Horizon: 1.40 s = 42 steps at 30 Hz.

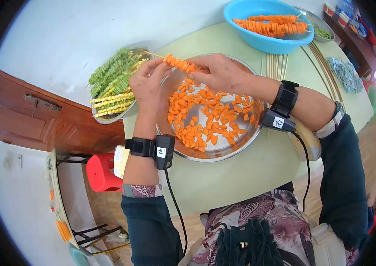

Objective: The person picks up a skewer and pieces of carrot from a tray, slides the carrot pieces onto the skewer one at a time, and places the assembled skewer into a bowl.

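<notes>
Your left hand (147, 84) and right hand (219, 73) pinch a thin wooden skewer of orange carrot chunks (180, 64), its middle hidden by your fingers, above the round steel bowl (237, 148) of carrot pieces.

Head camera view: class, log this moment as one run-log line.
left hand: holds skewer | right hand: pinches carrot pieces on skewer | below: metal bowl of carrot pieces | behind: blue bowl, filled skewers

Your right hand (221, 73) covers the near end of the carrot skewer (180, 63) — you can't see its fingertips. The far metal dish (320, 27) sits half hidden behind the blue bowl (265, 42) — contents too small to tell
</notes>
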{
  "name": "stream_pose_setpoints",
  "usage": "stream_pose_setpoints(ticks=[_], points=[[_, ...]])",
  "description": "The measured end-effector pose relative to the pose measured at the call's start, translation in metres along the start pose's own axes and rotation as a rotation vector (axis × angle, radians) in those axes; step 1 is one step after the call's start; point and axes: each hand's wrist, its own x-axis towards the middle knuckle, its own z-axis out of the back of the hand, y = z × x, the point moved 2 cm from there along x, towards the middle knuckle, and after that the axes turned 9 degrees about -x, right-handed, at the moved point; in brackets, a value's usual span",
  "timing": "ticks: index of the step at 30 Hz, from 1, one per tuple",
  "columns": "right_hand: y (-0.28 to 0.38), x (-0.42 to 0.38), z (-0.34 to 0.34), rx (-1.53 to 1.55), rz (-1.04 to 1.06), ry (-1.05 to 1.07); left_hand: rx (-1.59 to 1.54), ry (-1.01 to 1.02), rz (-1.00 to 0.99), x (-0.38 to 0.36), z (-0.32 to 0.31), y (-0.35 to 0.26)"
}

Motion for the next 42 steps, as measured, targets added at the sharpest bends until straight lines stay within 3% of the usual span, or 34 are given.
stream_pose_setpoints(ticks=[5, 7, 8, 13, 16, 20, 22, 23, 25, 26, 28, 31, 32, 34, 37, 42], points=[[-0.002, 0.000, 0.002, 0.060, -0.065, 0.056, 0.157, 0.121, -0.090, 0.006, 0.008, 0.001], [-0.013, 0.003, 0.001, -0.062, 0.095, -0.072, 0.127, 0.133, -0.090, 0.011, 0.010, 0.000], [-0.013, 0.000, 0.001, -0.058, 0.074, -0.059, 0.097, 0.140, -0.091, 0.009, 0.011, 0.000], [-0.008, 0.001, 0.008, -0.054, 0.017, -0.041, 0.214, 0.249, 0.105, 0.008, 0.018, -0.005], [-0.015, 0.003, 0.004, -0.058, 0.023, -0.048, 0.606, 0.581, 0.285, 0.005, 0.019, 0.013], [-0.015, 0.003, 0.005, -0.074, 0.068, -0.061, 0.843, 0.710, 0.333, -0.005, 0.018, 0.013], [-0.016, 0.003, 0.005, -0.077, 0.085, -0.068, 1.038, 0.868, 0.073, -0.007, 0.025, 0.023], [-0.015, 0.002, 0.005, -0.082, 0.106, -0.077, 1.036, 0.870, 0.076, -0.009, 0.027, 0.030], [-0.014, 0.002, 0.004, -0.087, 0.093, -0.073, 1.136, 0.945, -0.234, -0.013, 0.028, 0.041], [-0.013, 0.002, 0.004, -0.093, 0.084, -0.072, 1.134, 0.947, -0.233, -0.015, 0.020, 0.035], [-0.012, 0.002, 0.005, -0.072, 0.076, -0.057, 0.893, 0.896, 0.303, -0.021, -0.001, 0.018], [-0.012, 0.001, 0.005, -0.063, 0.079, -0.057, 0.869, 0.929, 0.467, -0.019, -0.007, 0.019], [-0.013, 0.001, 0.005, -0.074, 0.095, -0.073, 0.864, 0.931, 0.470, -0.017, -0.006, 0.023], [-0.017, 0.003, 0.004, -0.109, 0.105, -0.083, 0.475, 0.767, 0.369, -0.010, 0.001, 0.026], [-0.016, 0.002, 0.004, -0.124, 0.108, -0.077, 0.447, 0.692, 0.270, -0.005, 0.009, 0.025], [-0.019, 0.003, 0.002, -0.109, 0.101, -0.063, 0.537, 0.654, 0.339, -0.003, 0.011, 0.018]])
